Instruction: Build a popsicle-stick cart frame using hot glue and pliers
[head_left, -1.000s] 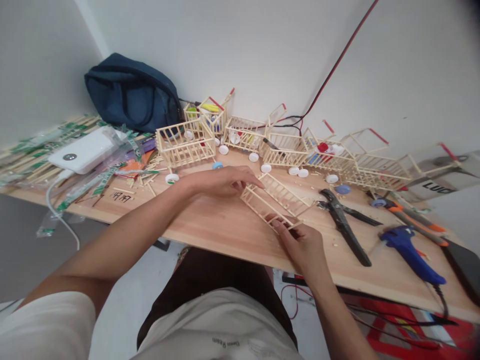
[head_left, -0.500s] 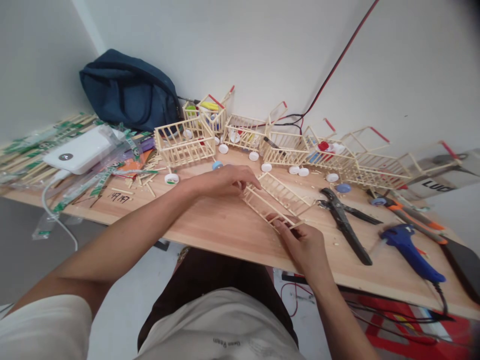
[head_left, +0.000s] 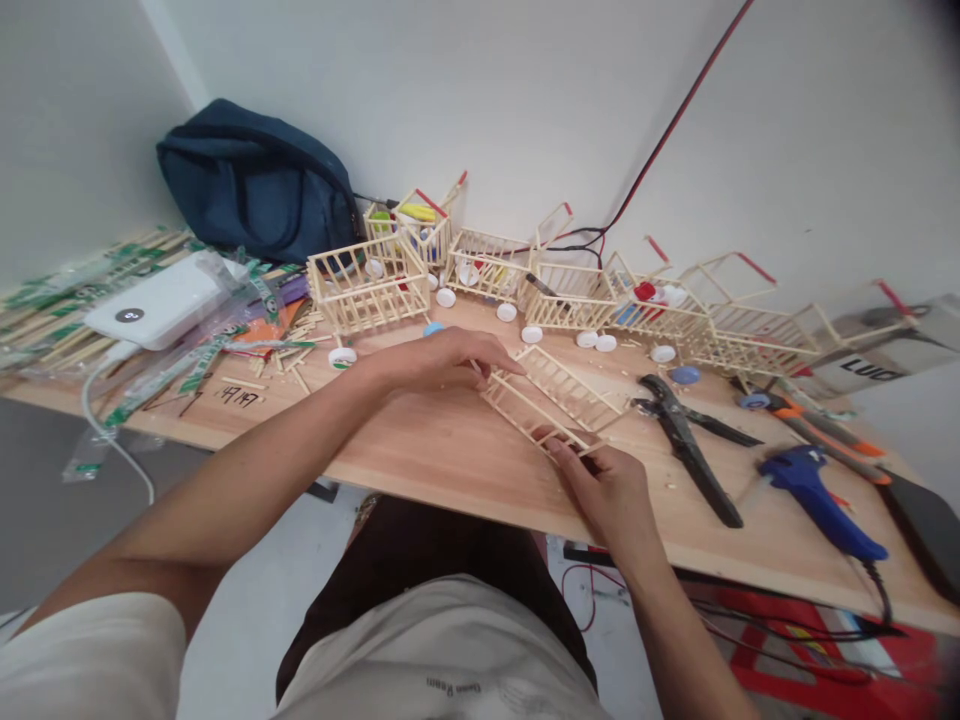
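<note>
A small frame of thin wooden sticks (head_left: 574, 390) rests at a slant on the wooden table, between my hands. My left hand (head_left: 465, 360) has its fingers at the frame's far left end, thumb and fingers bent around the corner. My right hand (head_left: 596, 475) grips the near right end, thumb on the near rail. Behind the frame stands a row of stick-built carts with white wheels, one of them a larger basket (head_left: 369, 285) at the left. A black-handled cutter (head_left: 686, 445) lies to the right of the frame.
A blue glue gun (head_left: 825, 500) and orange-handled pliers (head_left: 832, 435) lie at the right. At the left are a white power bank (head_left: 161, 300), wrapped sticks (head_left: 67, 290) and a dark blue bag (head_left: 259, 185). The table's near edge (head_left: 450, 497) runs before my body.
The left hand's fingers look slightly straighter over the frame's end. The frame and the right hand have hardly moved.
</note>
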